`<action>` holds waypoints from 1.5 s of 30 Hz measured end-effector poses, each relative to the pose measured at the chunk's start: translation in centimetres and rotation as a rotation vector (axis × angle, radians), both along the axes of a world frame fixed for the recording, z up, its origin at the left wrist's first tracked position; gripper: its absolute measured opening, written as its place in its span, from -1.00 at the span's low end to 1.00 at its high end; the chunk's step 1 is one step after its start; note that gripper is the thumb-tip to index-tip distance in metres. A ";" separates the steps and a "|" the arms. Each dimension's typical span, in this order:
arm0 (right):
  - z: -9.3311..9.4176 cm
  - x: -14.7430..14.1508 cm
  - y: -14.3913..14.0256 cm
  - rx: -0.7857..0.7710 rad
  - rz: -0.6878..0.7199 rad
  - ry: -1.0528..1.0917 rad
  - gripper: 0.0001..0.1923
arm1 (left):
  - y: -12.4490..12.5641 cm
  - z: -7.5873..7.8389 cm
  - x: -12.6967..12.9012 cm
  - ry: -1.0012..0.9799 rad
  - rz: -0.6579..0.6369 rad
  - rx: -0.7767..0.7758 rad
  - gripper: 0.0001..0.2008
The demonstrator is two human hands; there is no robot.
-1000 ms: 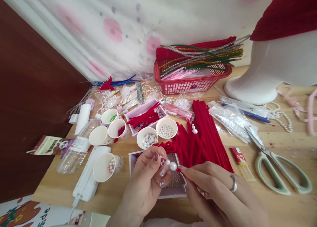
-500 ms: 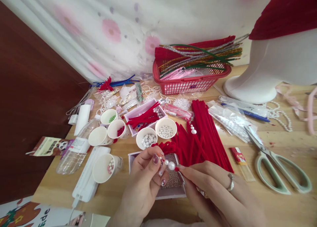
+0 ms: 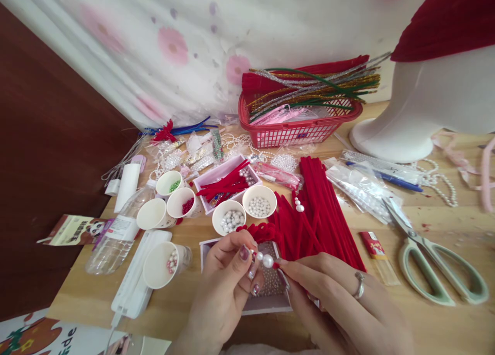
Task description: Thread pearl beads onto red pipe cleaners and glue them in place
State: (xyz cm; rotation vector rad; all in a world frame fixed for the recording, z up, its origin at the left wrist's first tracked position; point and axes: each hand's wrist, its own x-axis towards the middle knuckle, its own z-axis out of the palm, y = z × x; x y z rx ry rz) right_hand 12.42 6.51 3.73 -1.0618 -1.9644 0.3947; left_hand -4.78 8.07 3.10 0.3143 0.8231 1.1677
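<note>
Barely shifted — both hands (image 3: 270, 288) still pinch the pearls (image 3: 265, 259).

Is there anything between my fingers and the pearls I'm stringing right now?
No. The left hand and right hand both pinch the short string of pearls directly, above the small bead tray. Nothing visible lies between fingers and pearls.
</note>
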 end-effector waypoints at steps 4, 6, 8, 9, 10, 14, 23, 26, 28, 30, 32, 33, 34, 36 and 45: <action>0.0 -0.1 0.2 -0.003 0.008 0.009 -0.82 | 0.0 -0.2 -0.1 0.044 0.000 -0.001 -0.84; 0.0 -0.1 0.2 -0.009 0.010 0.014 -0.81 | 0.1 -0.2 -0.1 0.087 0.031 0.025 -0.82; 0.1 -0.1 0.1 -0.005 0.015 0.013 -0.81 | 0.2 -0.1 0.0 0.131 0.066 0.058 -0.82; 0.1 -0.1 0.1 -0.007 0.012 0.011 -0.80 | 0.2 -0.1 0.1 0.150 0.082 0.077 -0.82; 0.1 -0.1 0.1 -0.008 0.010 0.010 -0.80 | 0.2 -0.1 0.1 0.164 0.092 0.091 -0.82; 0.0 -0.2 0.0 0.001 -0.005 0.005 -0.80 | 0.1 0.0 0.1 0.203 0.085 0.115 -0.83; 0.1 0.0 -0.2 0.026 0.004 -0.019 -0.82 | 0.3 -0.2 -0.5 0.334 0.096 0.266 -0.91; 0.1 0.0 -0.2 0.018 0.006 -0.011 -0.82 | 0.2 -0.1 -0.7 0.367 0.109 0.289 -0.91; 0.0 0.1 -0.2 0.014 0.000 -0.003 -0.82 | 0.3 -0.1 -0.7 0.344 0.111 0.280 -0.89; 0.0 0.1 -0.1 0.016 0.003 0.000 -0.83 | 0.3 -0.1 -0.6 0.294 0.097 0.254 -0.87; 0.0 0.1 -0.1 0.011 0.023 -0.010 -0.83 | 0.3 -0.1 -0.4 0.234 0.068 0.233 -0.86; 0.0 0.1 0.0 0.006 0.031 -0.016 -0.82 | 0.3 -0.1 -0.4 0.206 0.049 0.225 -0.86; 0.0 0.1 0.0 0.001 0.033 -0.017 -0.82 | 0.3 -0.2 -0.3 0.185 0.030 0.219 -0.86; 0.0 0.1 0.0 -0.002 0.028 -0.015 -0.81 | 0.3 -0.2 -0.3 0.161 0.004 0.211 -0.86; 0.1 0.3 -0.3 -0.005 0.023 -0.029 -0.81 | 0.5 -0.2 -0.2 0.190 0.011 0.217 -0.86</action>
